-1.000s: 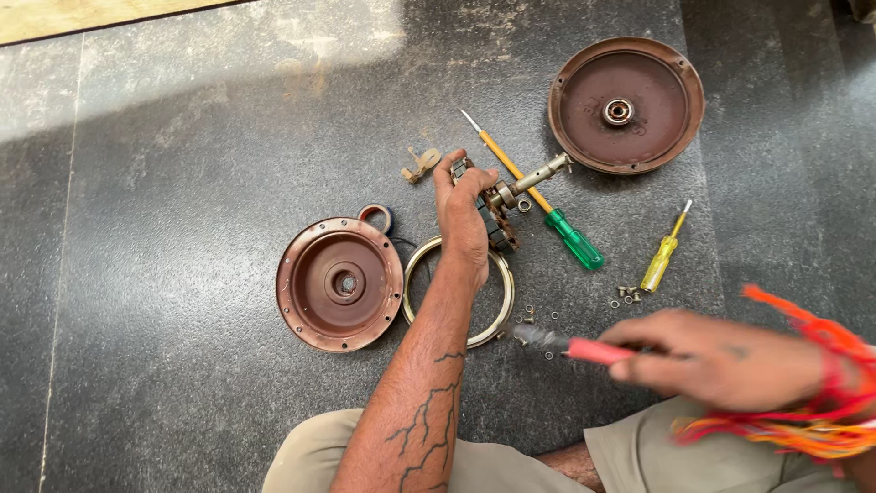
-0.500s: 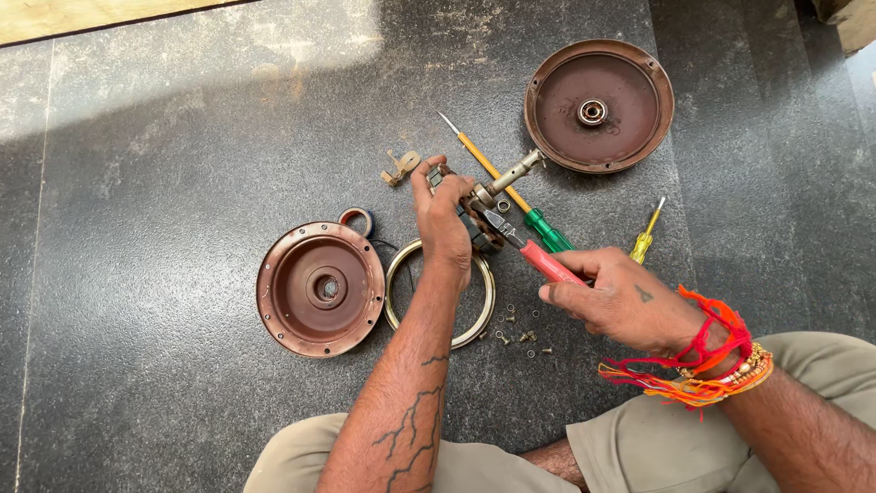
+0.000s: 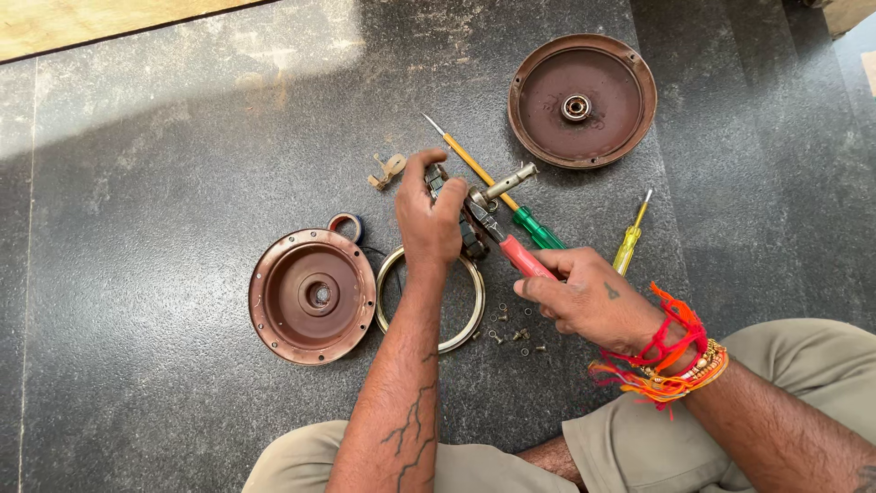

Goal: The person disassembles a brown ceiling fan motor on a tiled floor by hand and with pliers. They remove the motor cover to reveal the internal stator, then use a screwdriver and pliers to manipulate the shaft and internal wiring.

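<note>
Your left hand (image 3: 431, 224) clamps the small, rigid metal shaft assembly (image 3: 497, 189); your right hand (image 3: 584, 297) squeezes red-handled pliers (image 3: 511, 246) on it; hold its body, as it looks slippery.

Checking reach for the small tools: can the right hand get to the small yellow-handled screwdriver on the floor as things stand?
Probably not right away: the right hand is closed on red-handled pliers. The small yellow-handled screwdriver lies uncovered on the dark stone floor just beyond its knuckles.

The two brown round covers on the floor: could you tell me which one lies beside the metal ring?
The lower-left brown cover, whose rim meets the metal ring beside the left hand. The other cover lies apart at the top right.
</note>
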